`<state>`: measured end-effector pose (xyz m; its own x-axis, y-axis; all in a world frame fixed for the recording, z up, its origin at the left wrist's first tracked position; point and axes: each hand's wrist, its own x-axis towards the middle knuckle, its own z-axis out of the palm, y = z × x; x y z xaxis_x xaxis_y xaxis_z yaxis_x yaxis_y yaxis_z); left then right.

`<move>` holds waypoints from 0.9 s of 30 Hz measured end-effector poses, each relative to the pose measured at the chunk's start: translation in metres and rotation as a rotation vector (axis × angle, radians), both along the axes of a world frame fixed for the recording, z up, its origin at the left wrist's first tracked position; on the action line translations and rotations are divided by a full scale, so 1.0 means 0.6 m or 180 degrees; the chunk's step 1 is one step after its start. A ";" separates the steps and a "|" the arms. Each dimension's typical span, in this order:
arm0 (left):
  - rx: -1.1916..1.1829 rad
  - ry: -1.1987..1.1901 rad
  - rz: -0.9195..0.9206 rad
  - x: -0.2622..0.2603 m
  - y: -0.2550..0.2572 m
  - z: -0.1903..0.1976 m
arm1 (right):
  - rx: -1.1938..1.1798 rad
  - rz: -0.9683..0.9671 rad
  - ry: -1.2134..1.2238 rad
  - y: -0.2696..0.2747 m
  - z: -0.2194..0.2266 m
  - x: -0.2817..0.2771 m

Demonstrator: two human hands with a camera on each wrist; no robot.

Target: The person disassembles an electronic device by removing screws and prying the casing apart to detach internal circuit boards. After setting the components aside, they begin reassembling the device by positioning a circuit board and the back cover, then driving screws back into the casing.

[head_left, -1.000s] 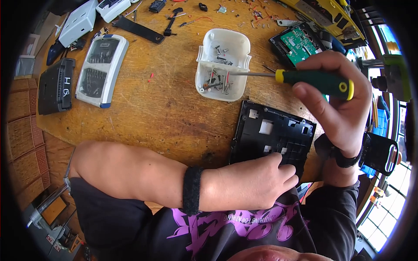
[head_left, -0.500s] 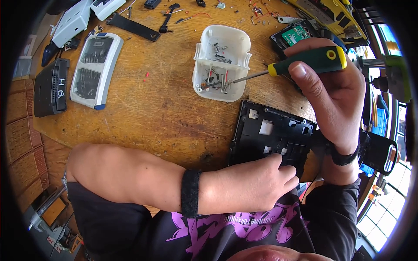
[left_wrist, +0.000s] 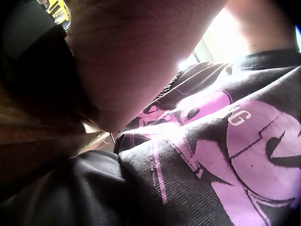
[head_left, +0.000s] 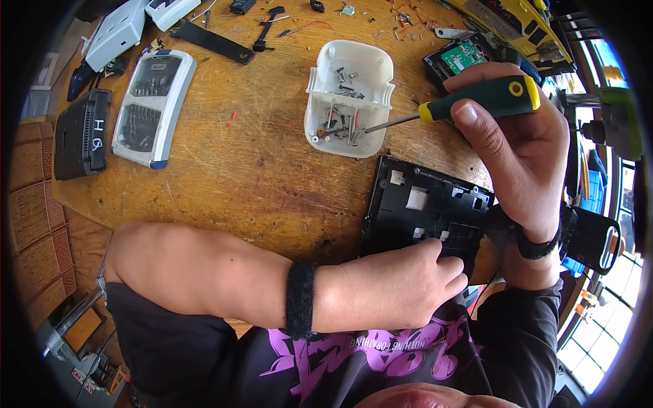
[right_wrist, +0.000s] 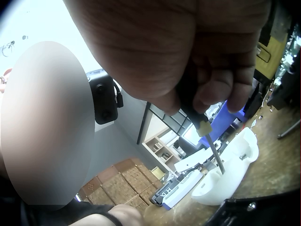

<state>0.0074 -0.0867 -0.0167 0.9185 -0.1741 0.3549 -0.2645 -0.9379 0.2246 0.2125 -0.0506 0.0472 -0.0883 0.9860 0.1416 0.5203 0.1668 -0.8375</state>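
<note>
With my right hand (head_left: 524,153) I grip a screwdriver (head_left: 490,98), thumb pressed against its green handle and fingers curled behind it. My left hand (head_left: 401,285) lies over the near part of a black panel (head_left: 398,211), its visible fingers bent; their tips are hidden, so I cannot tell whether they pinch the panel or just rest there.

From the head view, the screwdriver's long axis runs from upper right to lower left, at a shallow slant. Its yellow-capped butt is at the right, and the thin metal shaft points left and slightly down into the nearer compartment of a white tub (head_left: 373,143). Its tip is among the loose screws (head_left: 340,129), by the right side of that compartment; I cannot tell whether it touches one. The right wrist view shows the shaft sloping down into the tub.

The panel lies on the wooden table (head_left: 238,183), just nearer to me than the tub. Well off to the left sit a bit case (head_left: 155,109) and a black box (head_left: 83,136), both pointing away from me.
</note>
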 end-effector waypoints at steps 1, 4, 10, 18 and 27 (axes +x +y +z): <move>0.0017 0.0004 -0.0004 0.000 0.000 0.000 | 0.0007 0.0004 0.0000 -0.001 0.001 0.000; -0.0018 -0.0004 -0.0015 0.001 0.000 0.002 | -0.0048 -0.0083 0.0016 -0.004 0.003 0.002; 0.0042 0.0018 -0.0021 0.001 0.002 0.002 | 0.0225 -0.0112 0.0038 -0.009 0.003 0.006; 0.0117 0.0001 -0.0027 0.002 -0.003 0.004 | 0.0361 -0.0629 0.0054 -0.048 0.013 0.020; 0.0166 -0.0123 0.0010 0.000 -0.004 -0.003 | 0.0397 -0.0978 0.0363 -0.147 0.010 0.093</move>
<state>0.0077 -0.0893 -0.0184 0.9048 -0.1905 0.3808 -0.2693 -0.9488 0.1652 0.2681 -0.1389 0.0531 0.2334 0.9385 0.2544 0.4662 0.1216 -0.8763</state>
